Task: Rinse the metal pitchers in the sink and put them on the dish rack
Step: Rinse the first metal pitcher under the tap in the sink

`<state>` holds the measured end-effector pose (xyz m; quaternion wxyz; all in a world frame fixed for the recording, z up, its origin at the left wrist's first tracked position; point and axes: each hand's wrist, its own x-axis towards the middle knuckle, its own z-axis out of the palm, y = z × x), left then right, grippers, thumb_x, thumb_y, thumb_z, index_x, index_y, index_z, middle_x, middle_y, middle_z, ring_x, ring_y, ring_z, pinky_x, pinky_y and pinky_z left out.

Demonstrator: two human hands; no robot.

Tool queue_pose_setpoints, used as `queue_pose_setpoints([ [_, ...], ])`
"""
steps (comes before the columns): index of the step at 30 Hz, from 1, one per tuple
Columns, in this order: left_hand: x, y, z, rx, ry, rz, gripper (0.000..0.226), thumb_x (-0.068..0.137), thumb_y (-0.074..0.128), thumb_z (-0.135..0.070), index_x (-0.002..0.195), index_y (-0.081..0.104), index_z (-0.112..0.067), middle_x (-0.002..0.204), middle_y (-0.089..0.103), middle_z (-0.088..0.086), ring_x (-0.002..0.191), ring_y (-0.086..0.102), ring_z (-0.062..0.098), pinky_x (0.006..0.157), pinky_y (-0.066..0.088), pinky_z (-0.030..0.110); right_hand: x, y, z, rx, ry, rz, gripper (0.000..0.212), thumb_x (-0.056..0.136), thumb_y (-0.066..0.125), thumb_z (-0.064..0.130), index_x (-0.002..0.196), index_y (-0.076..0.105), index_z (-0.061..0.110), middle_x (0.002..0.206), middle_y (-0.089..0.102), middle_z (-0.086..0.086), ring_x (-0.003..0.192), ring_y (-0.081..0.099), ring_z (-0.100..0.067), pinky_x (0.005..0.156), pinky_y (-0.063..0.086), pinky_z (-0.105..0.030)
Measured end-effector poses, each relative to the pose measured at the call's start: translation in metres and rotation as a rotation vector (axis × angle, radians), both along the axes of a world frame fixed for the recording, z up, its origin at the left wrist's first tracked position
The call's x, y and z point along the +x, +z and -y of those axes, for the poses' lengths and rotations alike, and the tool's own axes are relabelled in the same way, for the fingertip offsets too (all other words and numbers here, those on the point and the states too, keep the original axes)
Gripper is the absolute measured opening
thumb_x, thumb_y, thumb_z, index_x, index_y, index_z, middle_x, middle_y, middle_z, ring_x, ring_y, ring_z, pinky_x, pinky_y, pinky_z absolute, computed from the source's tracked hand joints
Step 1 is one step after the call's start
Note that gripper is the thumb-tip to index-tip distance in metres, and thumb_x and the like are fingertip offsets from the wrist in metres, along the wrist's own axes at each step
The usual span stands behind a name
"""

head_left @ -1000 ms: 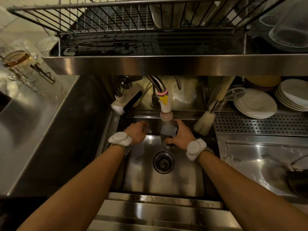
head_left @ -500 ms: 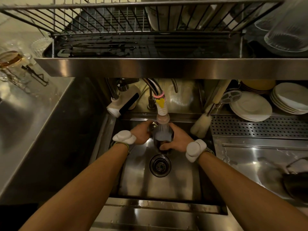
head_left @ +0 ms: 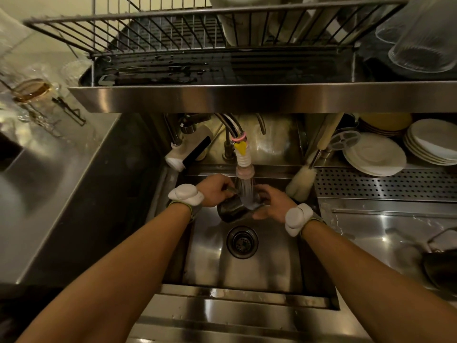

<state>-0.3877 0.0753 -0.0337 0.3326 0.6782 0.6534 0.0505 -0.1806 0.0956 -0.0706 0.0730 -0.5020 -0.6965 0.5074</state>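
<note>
Steel everywhere: at the centre of the frame I hold a metal pitcher [head_left: 233,209] tilted over the sink [head_left: 247,268], under the spray from the faucet head [head_left: 244,169]. My left hand [head_left: 214,190] is clenched around its handle; my right hand [head_left: 272,203] cups its rim, fingers curled. Above, at the top of the frame, sits the dish rack [head_left: 197,28]. A second dark pitcher [head_left: 440,268] rests on the table at the right edge.

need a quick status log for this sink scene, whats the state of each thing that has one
faucet: running, spraying into the pitcher
metal pitcher: tilted under the spray, held over the sink
left hand: gripping the pitcher by its handle
right hand: holding the pitcher's rim side
sink: wet, drain open
dish rack: left part bare, tray wet
</note>
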Motion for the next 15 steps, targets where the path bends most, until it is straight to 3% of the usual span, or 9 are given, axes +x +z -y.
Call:
queue_pose_setpoints([
  [3, 0.002, 0.001, 0.004, -0.030, -0.052, -0.100, 0.020, 0.088, 0.060, -0.018, 0.102, 0.069, -0.007, 0.107, 0.068, 0.010, 0.101, 0.063, 0.025, 0.082, 0.045, 0.027, 0.006, 0.000, -0.004, 0.040, 0.003, 0.109, 0.095, 0.066, 0.084, 0.010, 0.145, 0.032, 0.016, 0.143, 0.047, -0.013, 0.131, 0.046, -0.029, 0.107, 0.041, -0.040],
  [6, 0.002, 0.003, 0.007, -0.070, -0.071, -0.156, 0.027, 0.089, 0.060, -0.026, 0.106, 0.070, -0.007, 0.107, 0.069, 0.011, 0.100, 0.064, 0.025, 0.085, 0.048, 0.030, 0.010, 0.000, -0.006, 0.098, 0.012, 0.195, 0.082, 0.072, 0.080, 0.014, 0.142, 0.037, 0.018, 0.138, 0.051, -0.010, 0.123, 0.053, -0.028, 0.102, 0.045, -0.037],
  [12, 0.001, 0.011, 0.007, -0.048, -0.074, -0.249, 0.030, 0.092, 0.056, -0.027, 0.112, 0.068, -0.009, 0.115, 0.068, 0.009, 0.107, 0.063, 0.025, 0.092, 0.048, 0.032, 0.009, 0.001, -0.007, 0.101, 0.009, 0.194, 0.069, 0.077, 0.077, 0.019, 0.137, 0.042, 0.015, 0.130, 0.057, -0.011, 0.118, 0.057, -0.026, 0.099, 0.047, -0.035],
  [15, 0.001, 0.014, 0.006, -0.044, -0.079, -0.303, 0.028, 0.090, 0.058, -0.032, 0.111, 0.068, -0.016, 0.109, 0.068, 0.004, 0.106, 0.062, 0.025, 0.094, 0.049, 0.041, 0.009, 0.003, -0.006, 0.097, 0.018, 0.194, 0.067, 0.078, 0.076, 0.022, 0.136, 0.044, 0.013, 0.128, 0.059, -0.012, 0.118, 0.057, -0.025, 0.099, 0.046, -0.033],
])
